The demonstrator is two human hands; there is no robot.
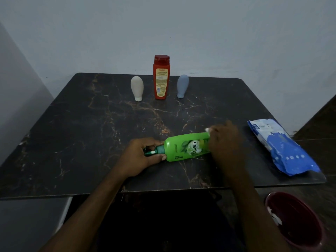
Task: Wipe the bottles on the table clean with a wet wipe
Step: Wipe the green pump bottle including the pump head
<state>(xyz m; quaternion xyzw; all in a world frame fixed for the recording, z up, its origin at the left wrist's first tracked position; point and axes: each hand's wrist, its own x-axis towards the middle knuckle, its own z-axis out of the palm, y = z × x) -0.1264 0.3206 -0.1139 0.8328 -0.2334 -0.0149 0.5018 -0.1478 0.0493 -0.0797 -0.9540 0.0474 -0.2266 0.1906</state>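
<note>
A green pump bottle [185, 147] lies on its side near the front of the dark marble table [91, 133], pump end to the left. My left hand [141, 157] grips its pump neck. My right hand [225, 140] covers the bottle's base end and holds a white wet wipe [209, 130], of which only a small corner shows above the bottle. At the back stand a red bottle [161, 79], a beige squeeze bottle [137, 88] on its cap to its left, and a blue-grey squeeze bottle [182, 86] on its cap to its right.
A blue and white pack of wet wipes [280, 148] lies at the table's right edge. A dark red bin [298, 224] with white scraps inside stands on the floor at lower right. Walls close in behind and to the left.
</note>
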